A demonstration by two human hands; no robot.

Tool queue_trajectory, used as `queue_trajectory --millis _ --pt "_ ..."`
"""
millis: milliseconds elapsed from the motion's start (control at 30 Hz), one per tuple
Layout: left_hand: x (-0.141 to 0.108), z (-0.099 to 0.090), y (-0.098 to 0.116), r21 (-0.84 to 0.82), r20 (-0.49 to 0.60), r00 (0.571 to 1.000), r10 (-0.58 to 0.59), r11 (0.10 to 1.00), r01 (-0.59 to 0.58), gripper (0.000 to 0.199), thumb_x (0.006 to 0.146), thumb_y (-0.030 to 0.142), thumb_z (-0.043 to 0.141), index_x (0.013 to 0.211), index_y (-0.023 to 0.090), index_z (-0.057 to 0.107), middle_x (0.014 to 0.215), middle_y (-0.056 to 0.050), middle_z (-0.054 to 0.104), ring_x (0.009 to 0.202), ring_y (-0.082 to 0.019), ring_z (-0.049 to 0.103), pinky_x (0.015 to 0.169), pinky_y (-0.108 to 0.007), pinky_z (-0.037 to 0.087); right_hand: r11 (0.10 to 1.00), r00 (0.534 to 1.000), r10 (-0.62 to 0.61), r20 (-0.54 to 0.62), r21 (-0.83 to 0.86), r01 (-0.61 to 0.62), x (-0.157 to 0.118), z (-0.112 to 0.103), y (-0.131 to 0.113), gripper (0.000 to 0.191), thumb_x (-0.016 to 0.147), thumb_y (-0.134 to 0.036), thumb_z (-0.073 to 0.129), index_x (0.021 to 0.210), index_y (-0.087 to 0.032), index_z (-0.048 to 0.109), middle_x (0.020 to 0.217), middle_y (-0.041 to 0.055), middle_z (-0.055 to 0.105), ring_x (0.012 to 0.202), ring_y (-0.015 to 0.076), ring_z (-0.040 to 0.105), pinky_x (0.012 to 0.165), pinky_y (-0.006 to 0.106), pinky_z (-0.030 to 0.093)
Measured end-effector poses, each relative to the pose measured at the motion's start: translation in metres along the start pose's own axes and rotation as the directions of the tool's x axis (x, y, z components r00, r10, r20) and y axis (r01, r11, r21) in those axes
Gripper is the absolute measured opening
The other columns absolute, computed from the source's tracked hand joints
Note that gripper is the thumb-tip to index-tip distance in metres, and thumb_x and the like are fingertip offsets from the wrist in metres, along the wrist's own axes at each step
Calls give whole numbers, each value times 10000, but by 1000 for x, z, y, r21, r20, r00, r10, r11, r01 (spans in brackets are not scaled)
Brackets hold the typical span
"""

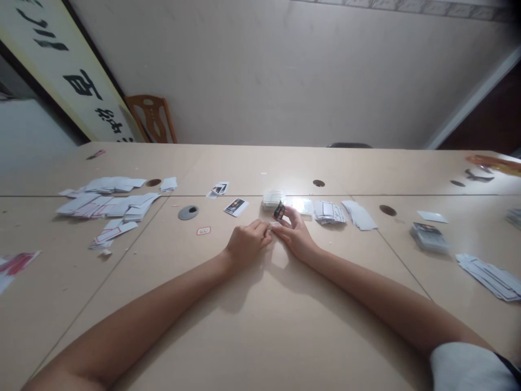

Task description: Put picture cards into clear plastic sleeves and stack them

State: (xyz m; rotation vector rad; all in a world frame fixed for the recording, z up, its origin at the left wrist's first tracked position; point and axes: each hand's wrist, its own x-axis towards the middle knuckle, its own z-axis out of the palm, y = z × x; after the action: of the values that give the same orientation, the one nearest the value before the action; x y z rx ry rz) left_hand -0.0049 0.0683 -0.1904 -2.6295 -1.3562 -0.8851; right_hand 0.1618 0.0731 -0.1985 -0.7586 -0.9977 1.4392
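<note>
My right hand [299, 237] holds a small dark printed card [279, 210], tilted up between thumb and fingers. My left hand [248, 241] is closed, its fingertips pinched beside the right thumb; what they hold is too small to make out. Just beyond the hands sits a stack of clear plastic cases [273, 200]. To its right are another shiny clear case [302, 206] and a pile of white cards with dark outlines [329, 212]. A dark printed card with a white edge [236, 207] lies left of the hands.
White slips [109, 206] are heaped at the left. A red-bordered label [203, 231] and a grey round cover [188, 212] lie nearer. At the right are a plastic case stack [430, 238] and fanned cards [490, 276]. A wooden chair [152, 117] stands behind the table.
</note>
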Motion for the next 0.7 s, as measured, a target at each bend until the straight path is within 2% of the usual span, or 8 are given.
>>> queue_trajectory --millis 133,233,300,400,567,700 --pt "4 -8 7 -68 35 997 -64 995 66 174 837 200 512 861 152 678 778 -74 658 656 -156 572 601 -251 399 1000 999 -10 33 -1 10 1 0 -1 580 600 -244 803 1096 -260 501 1242 52 543 1227 219 504 1015 384 472" --pt "8 -17 9 -220 68 989 -130 965 141 191 845 230 522 850 164 701 793 -67 683 704 -166 598 650 -265 432 1000 998 -22 51 -3 23 3 -2 0 592 596 -240 805 1101 -264 498 1251 53 544 1236 226 496 994 389 490" --pt "12 -22 5 -354 90 977 -193 911 213 236 870 283 509 853 173 717 812 -56 706 724 -165 621 662 -262 455 1000 998 -19 58 5 19 5 -4 1 618 581 -232 815 1108 -271 493 1283 51 527 1233 231 500 974 394 507" --pt "17 -27 -8 -517 68 942 -327 796 314 276 869 346 522 852 160 725 829 -52 724 735 -171 661 651 -255 499 1000 998 0 65 31 -2 9 -8 2 626 576 -218 821 1105 -278 491 1315 45 504 1208 228 527 955 400 524" --pt "24 -35 -22 -678 6 836 -549 612 407 311 809 396 601 883 116 715 752 -63 703 714 -190 702 576 -244 555 999 1000 16 1 39 -16 16 -14 4 623 558 -208 825 1086 -283 503 1328 37 483 1123 232 595 918 416 548" --pt "24 -34 -19 -690 3 821 -572 593 415 319 796 403 616 876 109 710 734 -64 697 700 -190 704 534 -235 559 1000 997 -10 -72 11 10 18 -19 7 612 566 -235 831 1084 -265 506 1277 46 514 967 204 646 889 428 564"
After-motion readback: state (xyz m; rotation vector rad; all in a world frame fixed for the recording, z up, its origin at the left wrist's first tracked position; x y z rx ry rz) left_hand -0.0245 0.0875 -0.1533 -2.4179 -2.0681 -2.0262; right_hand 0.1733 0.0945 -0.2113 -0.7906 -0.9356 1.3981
